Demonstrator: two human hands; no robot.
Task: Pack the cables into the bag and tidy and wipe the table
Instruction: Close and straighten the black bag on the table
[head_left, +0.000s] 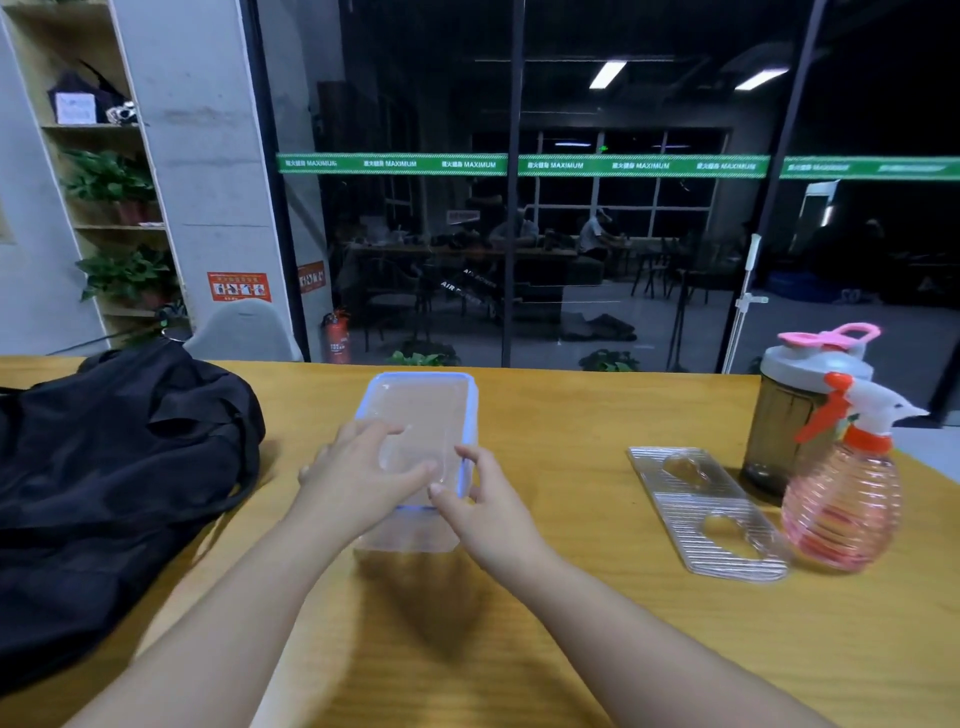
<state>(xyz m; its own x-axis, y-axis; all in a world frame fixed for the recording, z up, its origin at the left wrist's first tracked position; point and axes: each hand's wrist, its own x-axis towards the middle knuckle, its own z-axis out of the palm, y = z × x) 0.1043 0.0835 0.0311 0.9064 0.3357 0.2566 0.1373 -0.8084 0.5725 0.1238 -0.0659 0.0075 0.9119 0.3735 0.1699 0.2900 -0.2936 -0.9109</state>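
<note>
A clear plastic box (415, 457) with a blue-rimmed lid (421, 410) stands on the wooden counter (571, 649), and everything else is placed from it. The black bag (119, 467) lies slumped just to the box's left; a ribbed clear tray (706, 514) lies well to its right, with a pink spray bottle (841, 499) and a dark shaker bottle (795, 415) beyond that. No cables show anywhere; if they are in the box or already in the bag, the view does not tell.

The left hand (358, 478) lies across the near part of the lid, fingers fairly straight and spread, pressing down rather than gripping. The right hand (483, 504) is at the box's near right corner, thumb and fingertips curled in on the blue rim in a pinch.

The step in hand looks like seating or closing the lid, though it could equally be lifting it. To do it well, the left hand's flat palm should hold the box steady on the counter so it does not skate toward the bag. The right hand should work around the rim corner by corner, pressing until each edge sits flush. The far corners, away from the person, need the same attention. Thin plastic flexes, so firm even pressure beats a single hard push in the middle.
</note>
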